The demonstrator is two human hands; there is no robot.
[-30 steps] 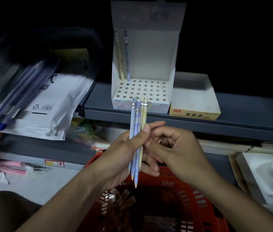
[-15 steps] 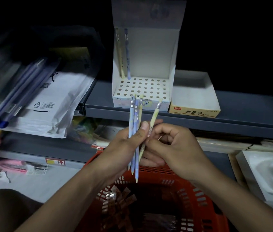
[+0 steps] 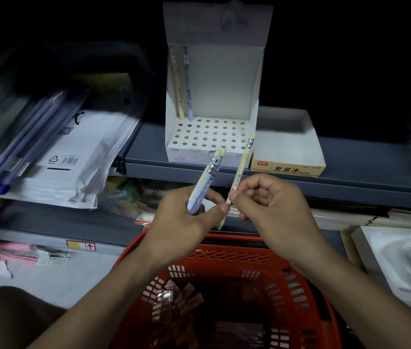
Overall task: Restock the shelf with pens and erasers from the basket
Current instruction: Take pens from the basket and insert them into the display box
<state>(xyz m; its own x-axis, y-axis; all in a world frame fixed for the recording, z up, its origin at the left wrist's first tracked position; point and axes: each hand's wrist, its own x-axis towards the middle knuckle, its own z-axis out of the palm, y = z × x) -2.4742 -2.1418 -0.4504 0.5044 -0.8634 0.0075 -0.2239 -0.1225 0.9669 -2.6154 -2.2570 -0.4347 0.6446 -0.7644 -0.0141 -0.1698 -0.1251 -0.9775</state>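
While the left hand (image 3: 181,217) clutches a pen bundle (image 3: 205,181), the right hand's (image 3: 270,205) grip pinches one yellow pen (image 3: 241,170) just beside it.

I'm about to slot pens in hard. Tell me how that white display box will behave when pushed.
The display box is thin card, tall, holding two pens, so probably light. It may slide or tip backward on the shelf.

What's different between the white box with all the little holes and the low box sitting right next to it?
The holed display box has a tall back flap standing up; the low box is a shallow open tray. The holed box holds two pens upright in its back left corner; no contents show in the low box. Only the low box has a yellow front with print. Both sit side by side on the grey shelf.
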